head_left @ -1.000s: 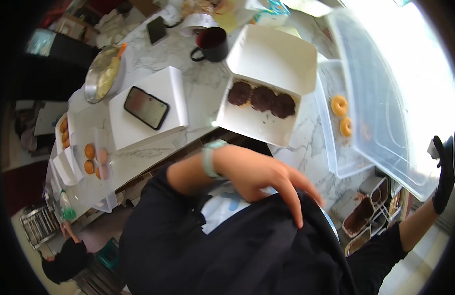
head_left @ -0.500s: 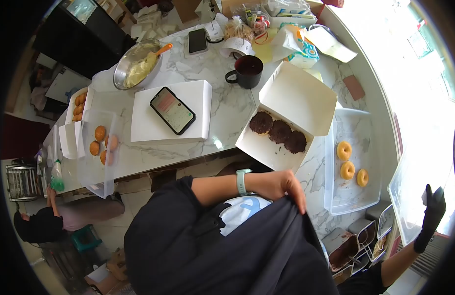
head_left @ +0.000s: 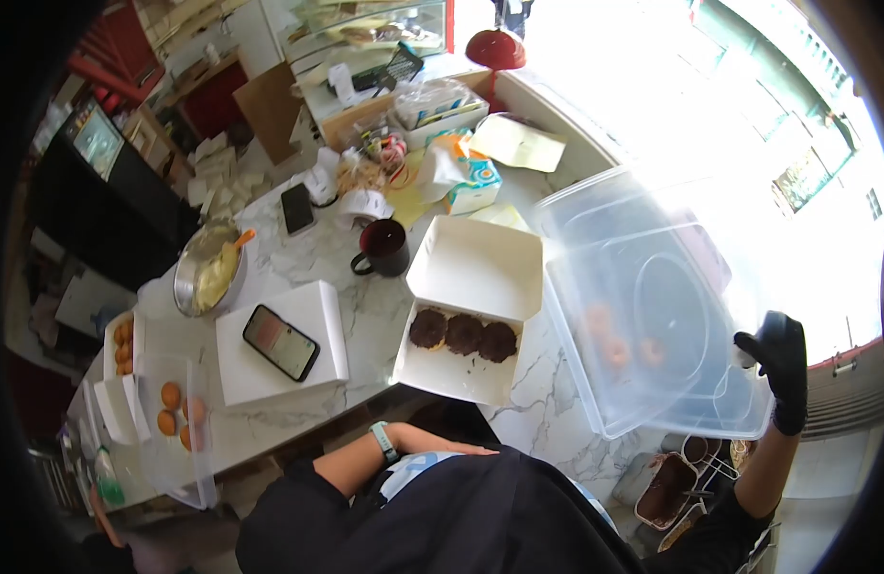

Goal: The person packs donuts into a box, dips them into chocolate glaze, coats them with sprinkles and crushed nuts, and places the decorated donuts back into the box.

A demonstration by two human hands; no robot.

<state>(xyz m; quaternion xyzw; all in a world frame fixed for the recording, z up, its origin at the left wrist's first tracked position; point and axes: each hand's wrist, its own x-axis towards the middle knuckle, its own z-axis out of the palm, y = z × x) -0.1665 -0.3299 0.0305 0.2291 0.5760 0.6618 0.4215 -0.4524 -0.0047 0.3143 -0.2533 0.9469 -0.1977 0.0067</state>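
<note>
Right of the head view, the gloved right hand (head_left: 778, 368) holds the lid (head_left: 666, 287) by its edge, over the tub (head_left: 580, 383) of doughnuts (head_left: 614, 352). The left hand (head_left: 440, 441) rests on the shirt (head_left: 518, 512), fingers straight; a bare strip of counter (head_left: 545, 392) separates the box (head_left: 453, 375) and tub.

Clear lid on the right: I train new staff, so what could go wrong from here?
Only the gloved right hand holds the clear lid, askew over the tub; the left hand lies on dark clothing. The lid might slip onto the plain doughnuts. Its edge appears close to the raised flap of the open box, so a swing could nudge the box and its chocolate doughnuts.
</note>
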